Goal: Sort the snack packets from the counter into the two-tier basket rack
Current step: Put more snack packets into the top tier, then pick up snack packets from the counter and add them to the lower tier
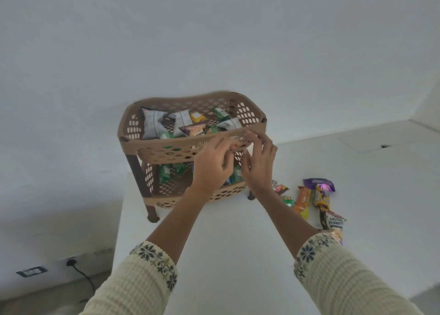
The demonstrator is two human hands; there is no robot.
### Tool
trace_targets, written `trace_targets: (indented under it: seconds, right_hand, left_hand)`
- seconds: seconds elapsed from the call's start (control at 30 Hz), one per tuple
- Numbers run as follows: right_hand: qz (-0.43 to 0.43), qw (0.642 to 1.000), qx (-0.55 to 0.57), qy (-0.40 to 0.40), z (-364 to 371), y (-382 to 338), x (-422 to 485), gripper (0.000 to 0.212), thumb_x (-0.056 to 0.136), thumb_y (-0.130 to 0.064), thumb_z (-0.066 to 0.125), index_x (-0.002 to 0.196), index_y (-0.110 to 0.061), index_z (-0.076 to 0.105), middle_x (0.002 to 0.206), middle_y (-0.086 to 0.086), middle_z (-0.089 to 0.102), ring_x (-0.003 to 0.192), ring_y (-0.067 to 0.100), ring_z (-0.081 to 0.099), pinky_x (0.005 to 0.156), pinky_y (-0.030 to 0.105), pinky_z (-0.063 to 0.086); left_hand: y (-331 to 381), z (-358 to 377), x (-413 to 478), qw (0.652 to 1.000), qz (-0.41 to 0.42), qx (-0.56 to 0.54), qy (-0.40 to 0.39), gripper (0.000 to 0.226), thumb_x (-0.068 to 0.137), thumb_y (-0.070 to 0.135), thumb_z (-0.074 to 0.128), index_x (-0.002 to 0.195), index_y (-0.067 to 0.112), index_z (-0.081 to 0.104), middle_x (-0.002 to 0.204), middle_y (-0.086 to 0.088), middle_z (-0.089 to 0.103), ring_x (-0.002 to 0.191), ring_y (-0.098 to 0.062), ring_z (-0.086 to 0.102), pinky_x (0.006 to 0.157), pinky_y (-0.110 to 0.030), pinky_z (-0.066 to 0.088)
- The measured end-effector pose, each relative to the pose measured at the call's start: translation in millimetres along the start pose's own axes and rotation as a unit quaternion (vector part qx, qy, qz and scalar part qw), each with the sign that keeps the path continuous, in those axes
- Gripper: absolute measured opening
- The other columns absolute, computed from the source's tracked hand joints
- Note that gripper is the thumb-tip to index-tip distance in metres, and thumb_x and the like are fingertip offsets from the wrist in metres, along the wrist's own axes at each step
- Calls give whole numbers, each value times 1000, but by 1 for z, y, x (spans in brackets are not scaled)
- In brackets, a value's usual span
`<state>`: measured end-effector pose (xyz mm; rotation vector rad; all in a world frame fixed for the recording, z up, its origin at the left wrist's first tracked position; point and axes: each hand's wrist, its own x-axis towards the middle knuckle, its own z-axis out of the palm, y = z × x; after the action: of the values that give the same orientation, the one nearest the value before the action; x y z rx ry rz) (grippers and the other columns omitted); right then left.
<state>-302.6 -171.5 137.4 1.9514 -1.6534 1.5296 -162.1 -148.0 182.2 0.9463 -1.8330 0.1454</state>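
both hands, the left hand (pixel 213 161) and right hand (pixel 258 162), pinch a small blurred packet (pixel 234 145) at the front rim of the basket rack (pixel 152 145), near the bench's (pixel 226 243) left edge, where it could slip outside the tier.

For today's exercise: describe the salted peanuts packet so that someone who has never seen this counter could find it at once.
Start at the tan perforated plastic two-tier basket rack on the white counter. To its right lies a row of loose snack packets; the salted peanuts packet is the nearest one, beside the right sleeve. Unlike its orange, yellow and purple neighbours, it is white with bold dark lettering.
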Motion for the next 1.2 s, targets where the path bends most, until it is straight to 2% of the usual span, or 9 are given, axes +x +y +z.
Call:
trace_targets:
  seconds: [0.1,0.2,0.33,0.5,0.6,0.67,0.8,1.0,1.2]
  right_hand:
    - [15,998,-31,-58,-15,33,-28,45,90,-11,45,134,-20,46,135,10,44,118,26,41,97,32,33]
    - [44,988,-71,-129,-31,70,-52,41,91,-21,42,131,-18,51,132,12,48,115,30,45,93,40,40]
    - [94,963,-147,-205,-49,119,-78,41,88,-16,55,130,-15,54,129,14,51,112,35,49,91,44,42]
    - [228,901,-259,-261,-69,162,-97,55,83,-20,59,136,-23,43,142,11,40,130,36,35,100,50,35]
    - [294,854,-314,-293,-83,188,-109,69,85,-28,61,146,-25,29,149,15,27,135,37,26,101,51,31]
    - [325,833,-325,-309,-91,202,-117,68,86,-32,61,145,-28,28,151,14,19,137,37,22,102,53,31]
    - [383,815,-291,-323,-97,217,-125,62,88,-33,62,141,-31,31,152,14,14,137,37,19,93,56,42]
    - [381,815,-272,-342,-88,211,-130,63,85,-18,59,140,-25,28,150,14,16,132,36,22,84,52,48]
    - [346,820,-271,-366,-80,206,-140,62,84,-18,57,139,-25,30,150,15,18,130,36,25,86,51,46]
  left_hand:
    - [16,33,-26,998,-28,-19,-59,23,89,11,49,102,15,68,93,2,65,71,-5,51,56,-8,36]
    - [26,68,-52,984,-62,-14,-166,22,92,14,51,110,18,64,104,3,63,82,-14,62,61,-27,53]
    - [32,112,-80,956,-99,36,-275,35,93,19,48,126,20,58,123,-1,60,99,-19,63,76,-28,54]
    - [39,158,-101,904,-160,64,-390,41,93,24,48,134,27,48,134,-1,51,101,-24,60,82,-37,54]
    - [45,186,-105,880,-158,101,-436,49,92,25,51,140,21,41,140,-6,45,115,-28,53,91,-40,49]
    - [49,204,-107,865,-147,117,-465,56,91,26,53,144,17,36,142,-8,42,123,-28,46,95,-41,45]
    - [55,234,-110,851,-139,109,-495,69,89,25,59,149,17,26,153,-9,31,135,-30,37,103,-44,38]
    - [59,261,-117,834,-136,143,-515,76,87,24,62,151,15,23,158,-9,22,145,-29,20,111,-46,31]
    - [64,261,-126,836,-139,207,-489,70,86,30,63,146,18,30,136,-9,46,127,-28,41,100,-41,37]
